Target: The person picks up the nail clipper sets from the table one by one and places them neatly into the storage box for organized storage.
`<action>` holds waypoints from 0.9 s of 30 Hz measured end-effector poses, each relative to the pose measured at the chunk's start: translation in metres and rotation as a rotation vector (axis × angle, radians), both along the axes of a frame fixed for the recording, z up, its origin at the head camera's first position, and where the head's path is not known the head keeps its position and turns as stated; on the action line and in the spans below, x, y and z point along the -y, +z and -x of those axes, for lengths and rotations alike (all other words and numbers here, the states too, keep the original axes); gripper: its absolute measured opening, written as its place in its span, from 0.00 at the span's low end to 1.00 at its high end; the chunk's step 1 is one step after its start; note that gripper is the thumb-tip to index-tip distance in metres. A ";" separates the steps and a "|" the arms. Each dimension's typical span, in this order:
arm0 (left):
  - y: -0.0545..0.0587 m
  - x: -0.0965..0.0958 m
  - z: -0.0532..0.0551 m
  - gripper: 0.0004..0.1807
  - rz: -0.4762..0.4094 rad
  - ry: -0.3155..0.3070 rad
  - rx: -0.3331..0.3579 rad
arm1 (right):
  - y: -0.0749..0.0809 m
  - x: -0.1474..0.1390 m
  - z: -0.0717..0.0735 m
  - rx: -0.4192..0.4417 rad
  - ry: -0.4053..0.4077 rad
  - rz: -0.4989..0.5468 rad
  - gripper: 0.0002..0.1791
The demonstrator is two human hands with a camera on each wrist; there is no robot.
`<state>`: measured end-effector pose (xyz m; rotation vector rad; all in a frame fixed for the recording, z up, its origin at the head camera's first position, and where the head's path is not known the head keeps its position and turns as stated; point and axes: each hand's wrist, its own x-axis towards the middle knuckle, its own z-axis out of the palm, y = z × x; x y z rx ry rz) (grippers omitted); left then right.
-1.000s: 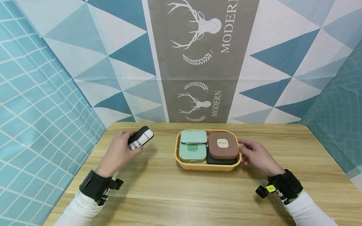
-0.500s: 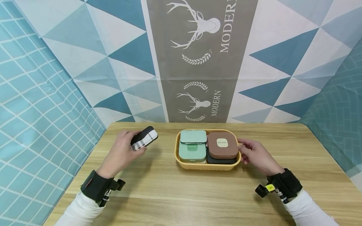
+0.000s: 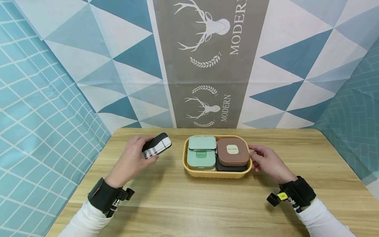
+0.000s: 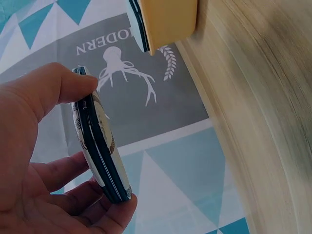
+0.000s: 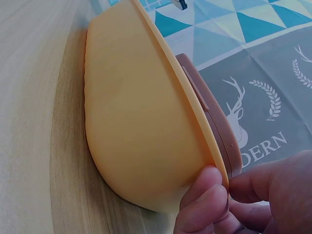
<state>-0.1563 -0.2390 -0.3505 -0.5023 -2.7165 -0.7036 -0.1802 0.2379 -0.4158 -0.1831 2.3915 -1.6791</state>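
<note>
In the head view my left hand holds a small flat case, black with a white plaid part, tilted above the table to the left of a yellow basket. The left wrist view has the case edge-on between thumb and fingers, its dark seam showing. My right hand pinches the basket's right rim, with fingers on both sides of it in the right wrist view. Inside the basket lie a light green case over a green box, and a brown box over a black case.
The wooden table runs under both hands, its back edge against a patterned wall covering. Blue tile-patterned sheeting borders the left side, and teal sheeting the right.
My left hand has moved the plaid case a little to the right, closer to the basket. The right hand has stayed at the rim.
</note>
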 end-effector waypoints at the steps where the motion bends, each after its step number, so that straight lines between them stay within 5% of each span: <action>1: 0.000 -0.001 0.000 0.34 0.001 -0.004 -0.002 | 0.000 0.000 0.000 0.000 0.000 0.001 0.28; 27: 0.005 -0.025 -0.005 0.35 0.022 -0.097 -0.029 | 0.001 0.001 -0.001 0.012 -0.001 0.019 0.29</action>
